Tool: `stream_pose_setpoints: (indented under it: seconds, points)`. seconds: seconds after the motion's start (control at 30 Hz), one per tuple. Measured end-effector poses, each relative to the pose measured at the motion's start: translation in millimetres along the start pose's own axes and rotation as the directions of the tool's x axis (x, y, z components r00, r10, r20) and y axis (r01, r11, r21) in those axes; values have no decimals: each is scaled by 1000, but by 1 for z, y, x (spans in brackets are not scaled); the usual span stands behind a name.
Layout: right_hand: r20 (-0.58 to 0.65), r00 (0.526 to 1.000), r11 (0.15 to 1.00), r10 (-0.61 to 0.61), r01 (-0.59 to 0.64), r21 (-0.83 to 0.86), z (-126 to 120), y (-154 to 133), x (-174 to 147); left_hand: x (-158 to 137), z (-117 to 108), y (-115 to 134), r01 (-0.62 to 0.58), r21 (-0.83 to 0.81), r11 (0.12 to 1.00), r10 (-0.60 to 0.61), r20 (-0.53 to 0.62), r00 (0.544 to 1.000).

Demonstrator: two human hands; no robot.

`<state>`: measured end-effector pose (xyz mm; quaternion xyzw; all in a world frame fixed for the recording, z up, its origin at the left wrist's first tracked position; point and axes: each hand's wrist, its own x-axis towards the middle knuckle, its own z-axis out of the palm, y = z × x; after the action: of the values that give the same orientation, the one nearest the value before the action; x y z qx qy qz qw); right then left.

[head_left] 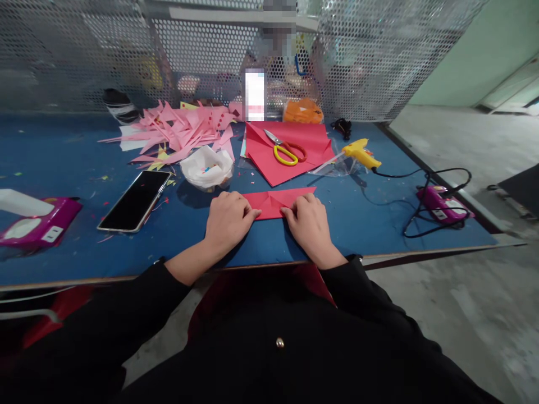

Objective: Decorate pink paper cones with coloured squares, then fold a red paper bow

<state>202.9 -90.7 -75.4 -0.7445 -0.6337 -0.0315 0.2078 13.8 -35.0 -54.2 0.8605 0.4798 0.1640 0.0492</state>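
Note:
A folded piece of red paper (269, 205) lies flat near the front edge of the blue table. My left hand (229, 216) grips its left part, with the fingers curled and the thumb on the near edge. On the right part, my right hand (308, 220) holds the paper in the same way, thumb pointing inward. Both hands rest on the table. Just beyond them are larger red paper sheets (273, 165), on which scissors (287, 154) with yellow and orange handles lie.
Left of my hands are a white-lined bowl (207, 168), a smartphone (137, 201) and a purple device (46, 221). Pink paper scraps (185, 129) are heaped behind. To the right lie a yellow glue gun (361, 154) and a purple power box (444, 205) with a black cord. A perforated metal panel (202, 45) stands behind.

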Motion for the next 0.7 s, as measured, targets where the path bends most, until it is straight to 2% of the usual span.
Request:
stream_pose_setpoints:
  seconds: [0.17, 0.4, 0.57, 0.63, 0.7]
  points:
    - [-1, 1000, 1000, -7, 7, 1, 0, 0, 0, -1, 2, 0, -24, 19, 1000, 24, -24, 999]
    - [52, 999, 1000, 11, -10, -17, -4, -1, 2, -1, -1, 5, -19, 38, 999, 18, 22, 1000]
    - [40, 999, 1000, 2, -2, -16, -2, 2, 3, -3, -1, 7, -45, 100, 994, 44, 13, 999]
    - [27, 1000, 1000, -6, 7, -17, -2, 3, 3, -5, -1, 7, -66, 144, 987, 69, -18, 997]
    - [27, 1000, 1000, -15, 15, -20, -2, 3, 2, -6, 0, 7, -149, 164, 975, 161, -60, 985]
